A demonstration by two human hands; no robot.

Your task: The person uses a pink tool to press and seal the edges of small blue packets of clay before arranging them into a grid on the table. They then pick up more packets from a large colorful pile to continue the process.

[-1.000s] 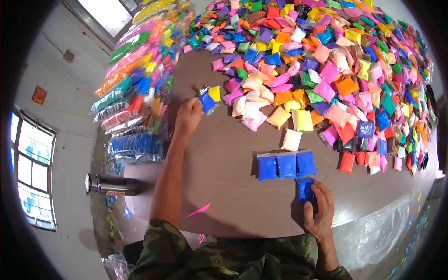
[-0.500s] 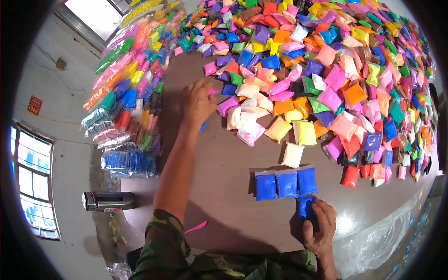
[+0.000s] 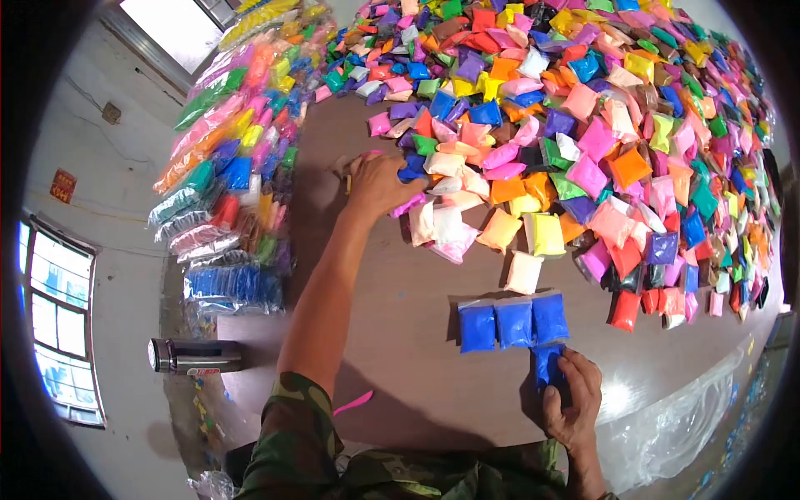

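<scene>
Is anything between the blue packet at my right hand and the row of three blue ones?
Nothing visible: the blue packet at your right hand lies just nearer you than the row's rightmost packet, with no other thing between.

Left hand shifted right, to the heap's near edge.
Bare left hand (image 3: 377, 188), first beside a blue and a yellow packet on the open tabletop, now reaches the heap of small multicoloured plastic packets (image 3: 594, 137); its fingers partly cover a glossy dark-blue plastic packet (image 3: 411, 167), contact unclear. A shiny magenta plastic packet (image 3: 407, 206), in full view 0.5 s ago, is now partly hidden by the hand.
</scene>
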